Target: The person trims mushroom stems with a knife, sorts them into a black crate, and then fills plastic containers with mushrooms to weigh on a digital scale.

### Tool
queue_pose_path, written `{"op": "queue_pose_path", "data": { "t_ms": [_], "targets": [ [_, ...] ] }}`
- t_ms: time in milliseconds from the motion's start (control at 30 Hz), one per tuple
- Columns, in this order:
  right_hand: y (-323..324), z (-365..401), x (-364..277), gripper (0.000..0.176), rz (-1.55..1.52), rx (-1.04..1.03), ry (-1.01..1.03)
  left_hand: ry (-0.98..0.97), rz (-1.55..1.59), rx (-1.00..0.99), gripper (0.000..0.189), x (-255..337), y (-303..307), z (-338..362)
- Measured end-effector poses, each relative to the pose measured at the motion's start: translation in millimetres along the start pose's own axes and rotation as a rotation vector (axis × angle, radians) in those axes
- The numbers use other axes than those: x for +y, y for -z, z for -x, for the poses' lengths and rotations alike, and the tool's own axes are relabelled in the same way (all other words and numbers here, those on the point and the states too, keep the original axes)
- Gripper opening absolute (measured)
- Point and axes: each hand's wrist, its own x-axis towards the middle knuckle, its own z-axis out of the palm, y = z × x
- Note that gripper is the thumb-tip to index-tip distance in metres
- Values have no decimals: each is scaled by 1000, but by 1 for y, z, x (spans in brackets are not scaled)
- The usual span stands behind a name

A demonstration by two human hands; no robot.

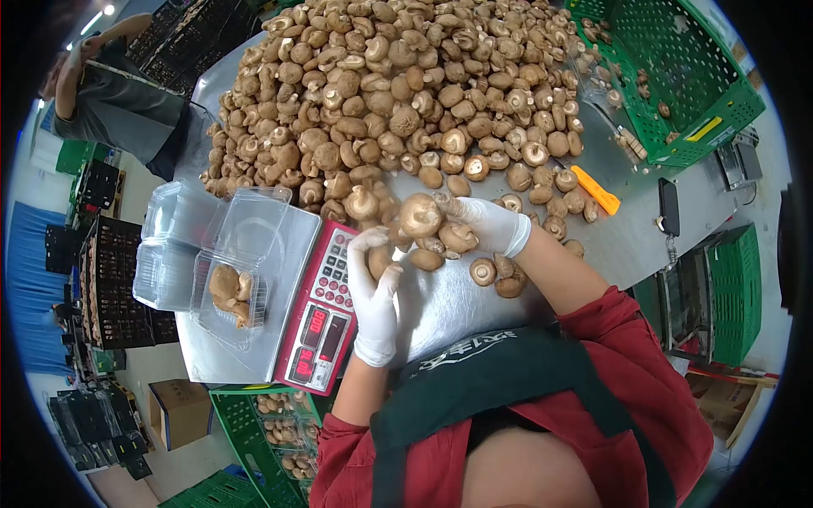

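My left hand (375, 296), in a white glove, curls its fingers round a brown mushroom (378, 262) beside the red scale. My right hand (491, 225), gloved too, has its fingers closed at a large mushroom (421, 216). More mushrooms (458, 237) lie right under and beside that hand, partly hidden. On the pan of the digital scale (318, 309) sits an open clear plastic clamshell box (227, 326) with a few mushrooms (229, 289) in it. The scale's red digits are lit. A big heap of mushrooms (398, 93) covers the far side of the metal table.
Stacked clear boxes (165, 245) stand left of the scale pan. An orange-handled knife (595, 190) and a black device (669, 207) lie at the right. A green crate (677, 85) is at the back right; another crate (241, 436) holds packed boxes below. A person (118, 93) stands at the far left.
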Motion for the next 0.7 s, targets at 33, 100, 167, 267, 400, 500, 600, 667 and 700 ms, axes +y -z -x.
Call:
{"op": "queue_pose_path", "data": {
  "t_ms": [33,100,167,267,400,500,600,667,700],
  "targets": [
    [-6,3,-3,54,12,24,-4,22,-9,-11,41,3,-3,-2],
    [-18,8,-8,49,37,72,-13,69,-25,-36,41,10,-9,-4],
    [-27,8,-9,46,118,211,-17,77,-14,-82,48,7,-10,-3],
    [-20,13,-10,44,270,237,-68,95,48,-112,58,4,-16,-1],
    [-27,10,-9,47,436,257,-37,38,-152,-177,66,-3,-13,0],
    [-29,9,-7,50,478,277,-40,26,-208,-193,67,-3,-16,0],
    [-38,9,-10,51,606,342,-40,-36,-333,-177,69,-8,-16,0],
    [-32,8,-3,50,784,418,-47,-85,-454,-151,68,-8,-17,0],
    [-36,6,-4,50,875,455,-52,-109,-520,-131,66,-5,-19,0]
  ]
}}
